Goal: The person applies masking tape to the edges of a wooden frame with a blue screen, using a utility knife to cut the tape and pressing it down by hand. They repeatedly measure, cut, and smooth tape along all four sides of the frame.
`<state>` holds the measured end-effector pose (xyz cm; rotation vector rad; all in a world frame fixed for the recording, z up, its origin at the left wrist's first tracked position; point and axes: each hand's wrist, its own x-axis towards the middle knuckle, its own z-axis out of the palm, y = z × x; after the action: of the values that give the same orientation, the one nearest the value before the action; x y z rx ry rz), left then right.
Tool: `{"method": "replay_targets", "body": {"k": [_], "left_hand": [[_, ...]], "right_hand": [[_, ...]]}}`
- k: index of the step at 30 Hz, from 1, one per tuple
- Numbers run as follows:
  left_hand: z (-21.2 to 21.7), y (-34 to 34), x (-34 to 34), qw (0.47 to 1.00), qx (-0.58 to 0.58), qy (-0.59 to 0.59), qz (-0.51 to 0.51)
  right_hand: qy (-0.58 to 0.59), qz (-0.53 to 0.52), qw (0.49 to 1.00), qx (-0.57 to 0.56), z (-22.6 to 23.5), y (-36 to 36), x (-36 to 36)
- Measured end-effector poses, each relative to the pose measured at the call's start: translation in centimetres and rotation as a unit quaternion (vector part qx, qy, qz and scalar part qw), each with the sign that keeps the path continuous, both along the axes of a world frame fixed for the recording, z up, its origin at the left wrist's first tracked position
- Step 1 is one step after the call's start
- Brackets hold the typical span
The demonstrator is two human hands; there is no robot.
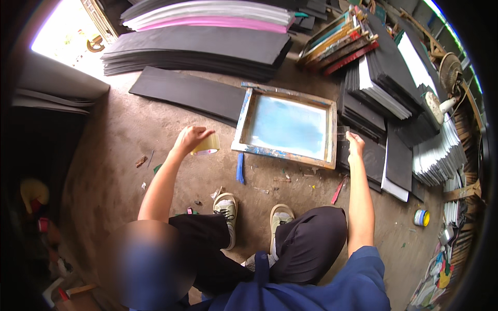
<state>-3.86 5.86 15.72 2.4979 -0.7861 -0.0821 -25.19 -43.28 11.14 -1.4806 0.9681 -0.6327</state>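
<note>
A wooden screen-printing frame (284, 150), smeared with blue paint, lies on the floor in front of me. Its mesh (288, 126) is pale blue with white margins. Left of it, my left hand (193, 137) is closed on the top of a yellowish see-through flat piece (206, 145) with a whitish lower edge. At the frame's right side, my right hand (355, 143) pinches a small clear flat piece (342, 133). Whether that piece touches the frame I cannot tell. Under the frame's left end runs a long black foam sheet (187, 92).
Stacks of black sheets (192, 49) stand at the back, and more black and white sheets (386, 88) at the right. Several used frames (340, 44) lean there. A blue strip (240, 168) and scraps litter the floor near my shoes. A small yellow-and-blue can (422, 217) sits far right.
</note>
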Motion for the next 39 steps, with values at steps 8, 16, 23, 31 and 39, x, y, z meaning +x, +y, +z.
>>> {"method": "replay_targets", "body": {"k": [8,16,23,31,39], "left_hand": [[-6.3,-3.2,2.0,0.967,-0.080,0.242,-0.029],[-8.6,-4.5,3.3,0.984,0.031,0.151,-0.088],[-9.6,-3.8,3.5,0.986,0.074,0.137,-0.062],[-8.7,-4.6,3.7,0.984,0.103,0.133,-0.062],[-8.9,-5.4,4.0,0.984,0.128,0.107,-0.062]], "right_hand": [[0.078,-0.176,0.980,0.045,-9.3,2.2,-3.6],[0.087,-0.152,0.984,-0.001,-13.5,3.7,-6.7],[0.123,-0.098,0.984,-0.086,-15.4,4.4,-6.7],[0.063,-0.152,0.985,-0.060,-14.0,6.0,-5.9],[0.223,-0.211,0.948,-0.083,-14.7,6.6,-4.8]]}}
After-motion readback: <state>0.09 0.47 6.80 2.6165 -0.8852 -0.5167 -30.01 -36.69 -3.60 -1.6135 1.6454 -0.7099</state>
